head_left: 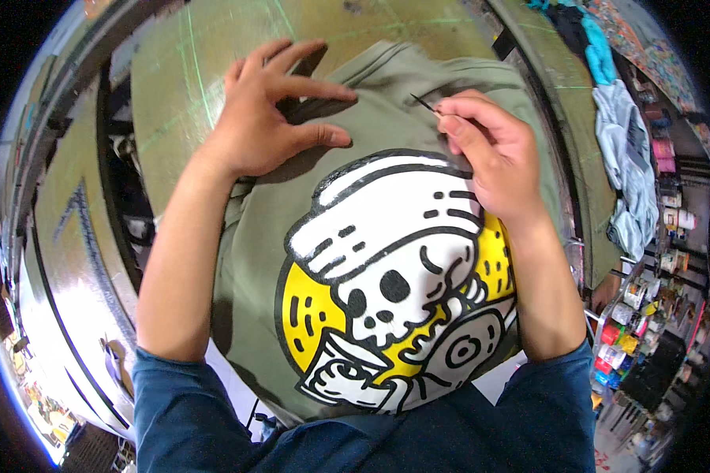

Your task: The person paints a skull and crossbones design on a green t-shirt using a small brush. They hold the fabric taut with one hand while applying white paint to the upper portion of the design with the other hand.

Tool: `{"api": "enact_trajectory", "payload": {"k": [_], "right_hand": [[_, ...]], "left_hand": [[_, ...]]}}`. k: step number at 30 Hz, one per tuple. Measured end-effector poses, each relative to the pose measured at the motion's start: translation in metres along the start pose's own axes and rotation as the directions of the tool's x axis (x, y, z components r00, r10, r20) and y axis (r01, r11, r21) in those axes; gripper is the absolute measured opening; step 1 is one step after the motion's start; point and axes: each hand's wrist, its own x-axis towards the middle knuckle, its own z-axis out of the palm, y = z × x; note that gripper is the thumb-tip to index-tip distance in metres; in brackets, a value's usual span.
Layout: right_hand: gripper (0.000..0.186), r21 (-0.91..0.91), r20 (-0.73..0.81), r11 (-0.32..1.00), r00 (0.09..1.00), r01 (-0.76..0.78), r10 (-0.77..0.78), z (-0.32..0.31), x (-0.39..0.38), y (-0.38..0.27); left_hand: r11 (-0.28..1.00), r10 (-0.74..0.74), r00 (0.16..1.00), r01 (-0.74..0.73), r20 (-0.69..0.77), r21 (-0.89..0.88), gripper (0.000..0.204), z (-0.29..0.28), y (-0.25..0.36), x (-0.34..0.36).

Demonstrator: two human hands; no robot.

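Note:
An olive-green garment (248, 315) lies in front of me, looking like a T-shirt. Its large print (390, 189) shows a white skull with a white cap, on yellow with black outlines. Between thumb and fingers of my right hand (489, 146), above the print's upper right, I pinch a thin, dark-tipped tool (422, 102). The tip points up and left toward plain fabric; whether it touches cannot be told, and the tool's rear end is hidden in my hand. My left hand (272, 110) is spread at the garment's upper left, thumb and forefinger apart over the cloth.
Beneath the garment is an olive, glossy work board (170, 87) with thin bright green lines. A dark rail (548, 102) runs along its right side. Grey-blue cloth (627, 158) hangs farther right, above racks of jars and bottles (627, 315). Another board (79, 236) stands at left.

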Motion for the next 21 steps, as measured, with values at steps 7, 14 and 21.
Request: {"api": "enact_trajectory", "payload": {"k": [7,14,21], "right_hand": [[0.023,0.587,0.144,0.761,0.960,-0.277,0.239,-0.029,0.015,0.012],[0.037,0.764,0.347,0.537,0.929,-0.358,0.127,-0.029,0.030,0.023],[0.053,0.787,0.297,0.528,0.946,-0.319,0.129,-0.018,0.034,0.022]], "left_hand": [[0.974,-0.152,0.988,0.145,-0.023,-0.176,0.051,0.002,0.005,-0.001],[0.953,-0.293,0.943,0.276,-0.157,-0.126,0.064,0.009,0.009,-0.004],[0.833,-0.098,0.960,0.224,-0.263,0.506,0.042,0.010,0.017,-0.001]]}}
